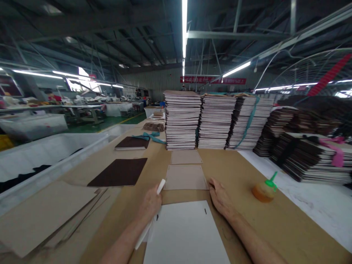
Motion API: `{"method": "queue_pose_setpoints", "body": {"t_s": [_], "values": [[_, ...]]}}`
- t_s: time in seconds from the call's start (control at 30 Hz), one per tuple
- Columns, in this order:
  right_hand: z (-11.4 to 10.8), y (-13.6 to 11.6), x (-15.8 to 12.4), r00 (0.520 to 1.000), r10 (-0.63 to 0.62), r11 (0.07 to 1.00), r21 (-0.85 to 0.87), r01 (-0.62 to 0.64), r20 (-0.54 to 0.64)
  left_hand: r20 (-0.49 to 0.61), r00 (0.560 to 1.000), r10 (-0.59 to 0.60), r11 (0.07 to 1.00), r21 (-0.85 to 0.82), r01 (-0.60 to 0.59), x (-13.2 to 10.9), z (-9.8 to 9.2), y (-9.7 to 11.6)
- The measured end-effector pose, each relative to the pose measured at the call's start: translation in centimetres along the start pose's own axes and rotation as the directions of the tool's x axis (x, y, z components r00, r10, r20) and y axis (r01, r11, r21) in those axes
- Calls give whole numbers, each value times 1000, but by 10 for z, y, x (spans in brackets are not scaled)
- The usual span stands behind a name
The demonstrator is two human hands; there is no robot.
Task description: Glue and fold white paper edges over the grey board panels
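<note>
Beige sheet [186,177] between left hand [153,201], closed round white stick [161,186], and right hand [219,193], half-open, empty. Likely lining-up; next needs care.

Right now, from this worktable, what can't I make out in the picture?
All in the head view:
White rectangular sheet: near end cut off by the bottom edge.
Flat white stick: middle hidden by the left hand.
Right hand: too blurred to tell whether it touches the beige rectangular panel.
Long red wall banner: lettering too small and blurred to read.
</note>
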State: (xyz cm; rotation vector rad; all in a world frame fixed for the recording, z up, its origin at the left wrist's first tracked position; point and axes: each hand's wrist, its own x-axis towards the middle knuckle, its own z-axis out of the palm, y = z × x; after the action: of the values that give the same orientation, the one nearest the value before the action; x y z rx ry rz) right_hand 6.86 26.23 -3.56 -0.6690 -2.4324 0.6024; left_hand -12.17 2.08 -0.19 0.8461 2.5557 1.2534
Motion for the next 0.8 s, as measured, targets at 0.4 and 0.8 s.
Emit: {"method": "queue_pose_setpoints", "body": {"t_s": [0.4, 0.8], "values": [[-1, -13, 4, 998, -20, 997, 77, 15, 65, 1, 1000, 19, 1000, -16, -19, 5, 4, -13], [3, -2, 12, 982, 151, 948, 264, -175, 109, -3, 1000, 18, 998, -65, -19, 6, -1, -12]]}}
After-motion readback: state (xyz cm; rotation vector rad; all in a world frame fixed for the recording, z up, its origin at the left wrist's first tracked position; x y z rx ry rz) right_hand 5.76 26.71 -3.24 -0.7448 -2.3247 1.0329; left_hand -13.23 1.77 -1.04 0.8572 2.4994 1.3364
